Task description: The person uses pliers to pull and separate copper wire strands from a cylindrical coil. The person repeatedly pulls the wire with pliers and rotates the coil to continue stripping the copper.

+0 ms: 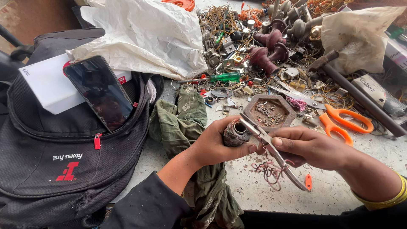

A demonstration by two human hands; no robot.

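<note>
Shiny metal pliers (271,149); matt cloth rag (182,123).

The backpack (63,169) is cut off at left.

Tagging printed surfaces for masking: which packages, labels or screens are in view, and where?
Dark-screened black smartphone: leaning on the backpack, screen off.
Flat white cardboard box: under the phone, red patch at its edge.
Red-and-white logo print: front of the black fabric backpack.
Small white printed carton: right, beside the dark metal rod.
</note>
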